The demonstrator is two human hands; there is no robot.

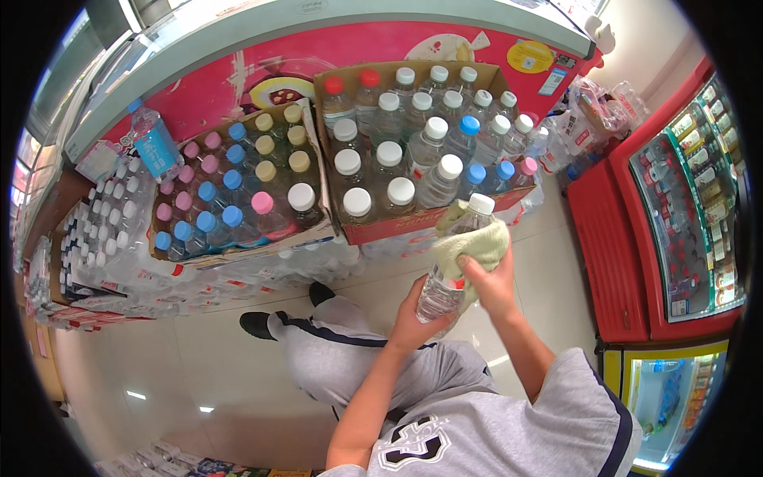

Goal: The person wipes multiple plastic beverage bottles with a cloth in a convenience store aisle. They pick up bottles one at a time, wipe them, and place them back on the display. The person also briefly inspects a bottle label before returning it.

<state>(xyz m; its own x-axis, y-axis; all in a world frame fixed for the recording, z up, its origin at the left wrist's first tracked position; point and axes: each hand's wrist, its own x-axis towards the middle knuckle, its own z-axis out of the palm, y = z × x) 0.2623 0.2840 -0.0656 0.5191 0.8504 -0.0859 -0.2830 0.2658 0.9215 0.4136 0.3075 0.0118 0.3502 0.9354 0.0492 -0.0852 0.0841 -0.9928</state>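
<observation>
A clear plastic bottle (pixel 440 296) with a white cap is held tilted in front of me, over the floor beside the cartons. My left hand (pixel 411 322) grips its lower part. Around its upper half is a pale green cloth (pixel 474 244), and my right hand (pixel 492 283) presses that cloth against the bottle. Just beyond stands an open cardboard carton (pixel 411 219) of capped bottles, mostly with white caps, a few red, blue and pink. To its left is a second carton (pixel 286 241), with pink, blue, yellow and white caps.
Shrink-wrapped bottles (pixel 238 280) are stacked under the cartons. A blue-labelled bottle (pixel 156 146) leans at the left near white-capped bottles (pixel 110 217). Behind runs a pink-fronted freezer (pixel 369 45). At right stand a red drinks cooler (pixel 605 250) and a yellow-framed cooler (pixel 614 381). Boxes (pixel 167 462) lie at the bottom left.
</observation>
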